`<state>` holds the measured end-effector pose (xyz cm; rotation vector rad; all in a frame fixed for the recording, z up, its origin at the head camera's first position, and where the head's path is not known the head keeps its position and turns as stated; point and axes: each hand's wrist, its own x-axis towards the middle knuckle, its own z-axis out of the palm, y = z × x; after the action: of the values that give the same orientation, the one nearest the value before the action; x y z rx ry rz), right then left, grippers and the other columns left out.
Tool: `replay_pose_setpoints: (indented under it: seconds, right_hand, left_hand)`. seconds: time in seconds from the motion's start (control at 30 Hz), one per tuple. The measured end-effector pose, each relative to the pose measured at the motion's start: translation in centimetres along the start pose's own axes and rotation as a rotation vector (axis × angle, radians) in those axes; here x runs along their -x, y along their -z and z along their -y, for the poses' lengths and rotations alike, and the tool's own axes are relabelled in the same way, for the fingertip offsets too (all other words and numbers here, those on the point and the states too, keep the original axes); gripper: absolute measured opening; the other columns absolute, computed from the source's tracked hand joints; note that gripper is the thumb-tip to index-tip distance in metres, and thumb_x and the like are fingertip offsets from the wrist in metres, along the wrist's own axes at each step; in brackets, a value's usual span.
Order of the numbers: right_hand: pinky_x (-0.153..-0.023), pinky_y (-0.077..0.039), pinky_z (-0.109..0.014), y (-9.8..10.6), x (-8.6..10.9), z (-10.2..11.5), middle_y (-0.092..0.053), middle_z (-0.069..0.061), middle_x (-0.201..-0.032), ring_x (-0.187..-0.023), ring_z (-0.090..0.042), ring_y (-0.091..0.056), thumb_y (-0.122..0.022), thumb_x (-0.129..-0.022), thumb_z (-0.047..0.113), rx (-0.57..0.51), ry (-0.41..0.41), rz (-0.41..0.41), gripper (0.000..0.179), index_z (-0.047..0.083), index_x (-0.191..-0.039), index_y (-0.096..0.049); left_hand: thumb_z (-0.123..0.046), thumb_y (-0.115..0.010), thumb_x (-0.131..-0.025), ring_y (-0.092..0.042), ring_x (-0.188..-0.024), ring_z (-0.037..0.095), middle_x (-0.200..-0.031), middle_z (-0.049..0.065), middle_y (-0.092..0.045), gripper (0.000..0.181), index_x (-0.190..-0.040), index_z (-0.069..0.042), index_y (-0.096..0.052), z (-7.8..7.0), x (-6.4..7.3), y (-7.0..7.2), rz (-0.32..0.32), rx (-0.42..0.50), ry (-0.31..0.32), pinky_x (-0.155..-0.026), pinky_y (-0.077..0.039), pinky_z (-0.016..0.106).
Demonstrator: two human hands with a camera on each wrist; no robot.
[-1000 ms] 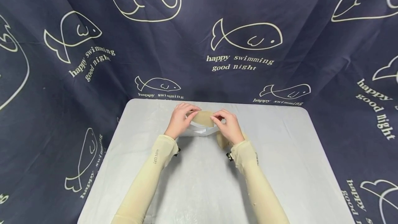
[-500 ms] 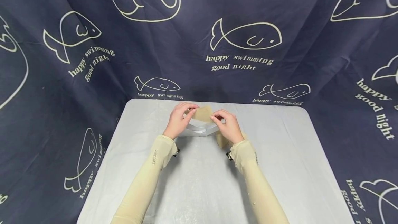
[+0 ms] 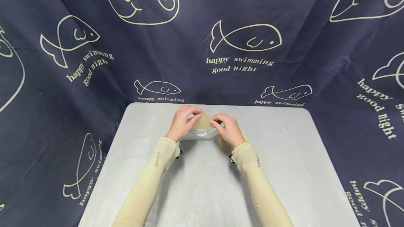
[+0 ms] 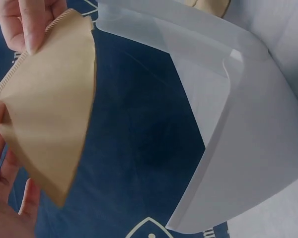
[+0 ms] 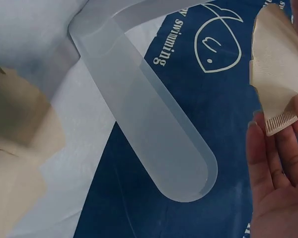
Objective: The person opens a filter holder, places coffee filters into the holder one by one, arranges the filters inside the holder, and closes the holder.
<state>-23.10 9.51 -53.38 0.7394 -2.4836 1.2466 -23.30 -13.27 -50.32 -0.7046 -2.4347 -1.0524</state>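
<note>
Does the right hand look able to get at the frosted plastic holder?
Probably yes: the frosted plastic holder is close, nothing visible between, though the right hand pinches the paper coffee filter, which may need releasing.

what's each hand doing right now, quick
Left hand: closed, pinching the tan paper piece.
Right hand: closed, pinching the same paper piece.
</note>
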Motion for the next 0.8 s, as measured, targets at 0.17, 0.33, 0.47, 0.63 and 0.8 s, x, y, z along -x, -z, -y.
replay_pose_setpoints:
  seconds: [0.17, 0.33, 0.47, 0.63, 0.8]
  right_hand:
    - [-0.078, -0.058, -0.047, 0.32, 0.25, -0.08, -0.074, -0.003, -0.091, -0.082, -0.018, -0.067, -0.073, -0.098, 0.019, -0.074, -0.068, -0.019, 0.011, 0.010, -0.100, -0.077]
    - [-0.080, -0.058, -0.047, 0.55, 0.34, -0.11, -0.075, -0.003, -0.092, -0.084, -0.018, -0.067, -0.075, -0.096, 0.018, -0.097, -0.097, -0.039, 0.010, 0.009, -0.101, -0.077]
    - [-0.080, -0.058, -0.049, 0.61, 0.28, -0.01, -0.074, -0.004, -0.092, -0.083, -0.018, -0.067, -0.073, -0.097, 0.018, -0.100, -0.073, -0.043, 0.010, 0.009, -0.100, -0.077]
    - [-0.075, -0.058, -0.046, 0.74, 0.27, 0.17, -0.073, -0.002, -0.088, -0.080, -0.015, -0.066, -0.074, -0.097, 0.017, -0.044, -0.029, -0.041, 0.008, 0.010, -0.097, -0.077]
    - [-0.073, -0.056, -0.039, 0.99, 0.15, 0.65, -0.073, 0.000, -0.088, -0.079, -0.015, -0.063, -0.074, -0.097, 0.016, 0.020, -0.001, -0.017, 0.006, 0.011, -0.096, -0.077]
  left_hand:
    - [-0.014, -0.072, -0.098, -0.066, -0.095, 0.022, -0.094, 0.005, -0.075, 0.009, -0.104, -0.009, -0.076, 0.03, 0.04, -0.10, -0.037, 0.077, 0.042, -0.103, -0.045, 0.045]
    - [-0.015, -0.071, -0.098, -0.066, -0.096, 0.023, -0.095, 0.006, -0.074, 0.011, -0.107, -0.009, -0.075, 0.02, 0.17, 0.01, -0.063, 0.127, 0.090, -0.102, -0.045, 0.047]
    - [-0.018, -0.072, -0.098, -0.065, -0.099, 0.022, -0.099, 0.006, -0.073, 0.013, -0.108, -0.011, -0.074, 0.00, 0.44, 0.15, -0.060, 0.123, 0.126, -0.105, -0.044, 0.047]
    - [-0.021, -0.076, -0.095, -0.065, -0.106, 0.023, -0.106, 0.004, -0.073, 0.023, -0.115, -0.013, -0.073, -0.15, 0.63, 0.26, -0.040, 0.104, 0.100, -0.109, -0.042, 0.048]
    - [-0.023, -0.079, -0.092, -0.065, -0.108, 0.021, -0.107, 0.000, -0.075, 0.033, -0.122, -0.014, -0.071, -0.08, 0.18, 0.21, -0.004, 0.060, 0.014, -0.110, -0.042, 0.045]
